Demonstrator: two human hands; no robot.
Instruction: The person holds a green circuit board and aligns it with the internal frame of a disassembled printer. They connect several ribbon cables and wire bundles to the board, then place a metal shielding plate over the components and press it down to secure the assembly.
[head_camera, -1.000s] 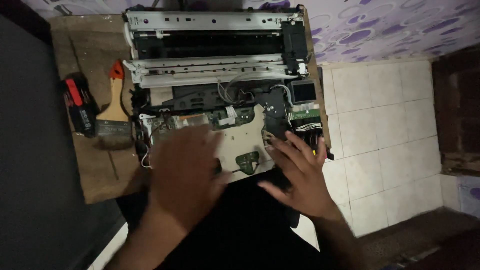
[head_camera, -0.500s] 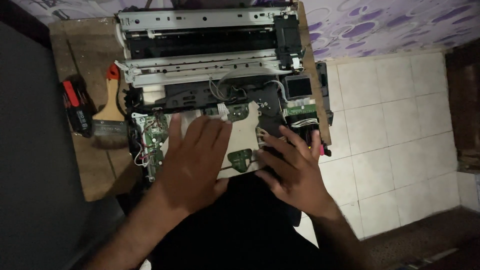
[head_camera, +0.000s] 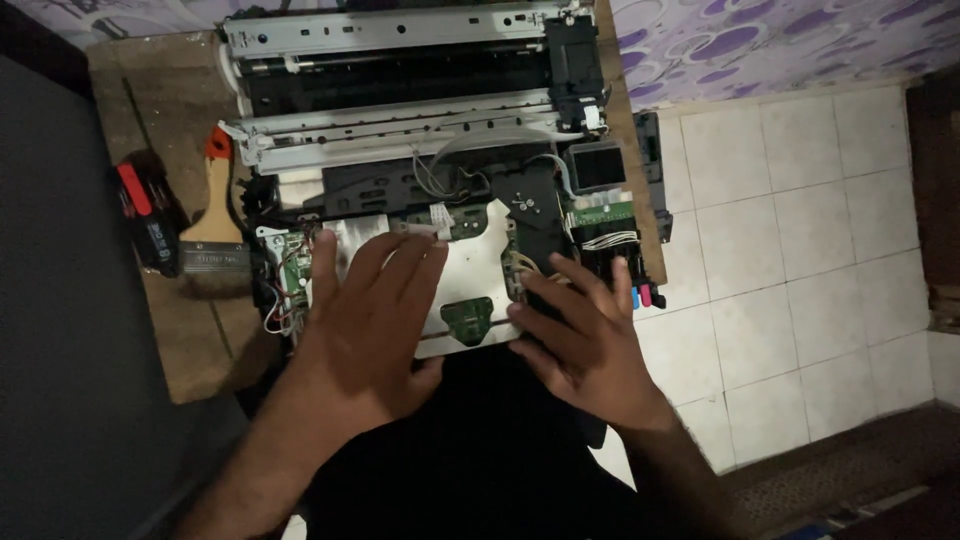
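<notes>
A stripped-down printer (head_camera: 400, 90) with bare metal rails and exposed circuit boards lies on a small wooden table (head_camera: 150, 90). My left hand (head_camera: 365, 320) rests flat, fingers spread, on the printer's pale metal base plate (head_camera: 475, 270). A small green circuit board (head_camera: 467, 318) sits on that plate between my hands. Over the printer's right front corner, my right hand (head_camera: 585, 340) lies with fingers spread, beside a black block (head_camera: 535, 215) and white wire bundles (head_camera: 608, 240). Neither hand grips anything.
A wooden-handled paintbrush (head_camera: 213, 215) with an orange tip and a red-and-black screwdriver set (head_camera: 148, 215) lie on the table to the left. White floor tiles (head_camera: 790, 230) spread to the right under a purple patterned wall (head_camera: 760, 35). My dark clothing fills the bottom centre.
Both hands have slid forward onto the printer. The left hand moved from the near edge up onto the metal plate, and the right hand settled at the right front corner.
</notes>
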